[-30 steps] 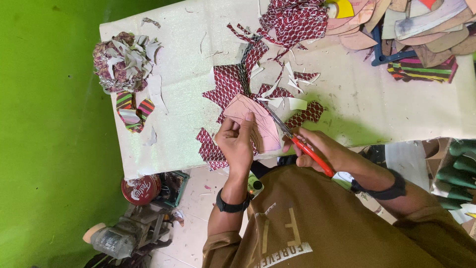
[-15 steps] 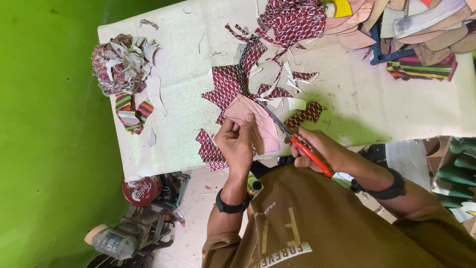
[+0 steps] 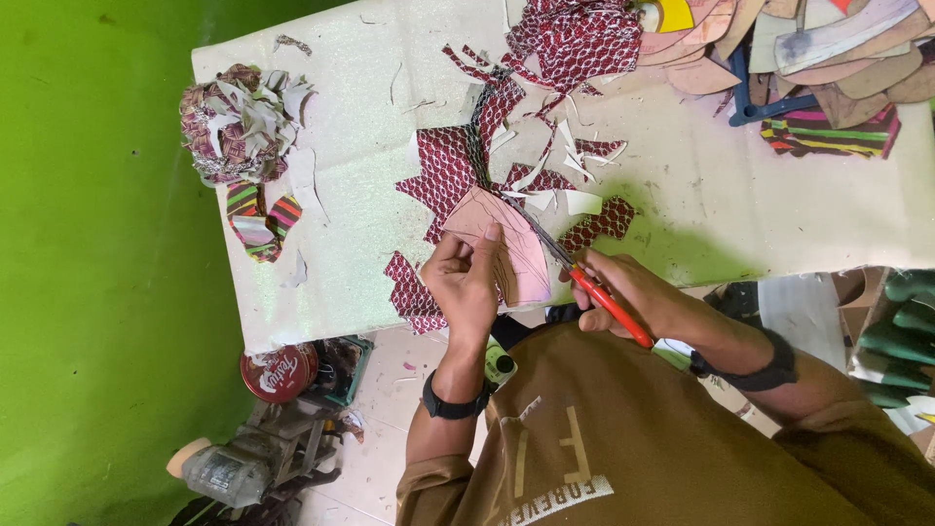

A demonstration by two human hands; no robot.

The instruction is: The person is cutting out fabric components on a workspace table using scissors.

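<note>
Bright green wall or flooring fills the 9 o'clock side of the view; a white worktable [image 3: 370,117] spans the upper half.

Workpiece: a pink template piece [image 3: 511,248] lies at table centre, near the front edge, on top of red patterned fabric [image 3: 443,175]. Both appear thin, light and limp; the template looks slightly stiffer than the cloth. Judged handling: hold flat near the cut line, since a loose edge would likely fold or shift under the blades.

Left hand [image 3: 467,282]: fingers pressed down and pinching the template's 9 o'clock edge.

Right hand [image 3: 633,292]: fingers clenched through the handles of red-handled scissors [image 3: 584,282]; the blades point toward 11 o'clock along the template's 3 o'clock edge. Whether the blades are parted cannot be told.

Surroundings:
- Offcut strips [image 3: 555,166] lie scattered at 12 o'clock of the workpiece, close to the blade path.
- A scrap pile [image 3: 239,122] sits at 10 o'clock, well apart.
- Striped fabric [image 3: 828,131] and stacked pale pattern pieces [image 3: 779,58] occupy the 2 o'clock corner.
- A round red tin [image 3: 278,370] sits below the table at 7 o'clock.
</note>
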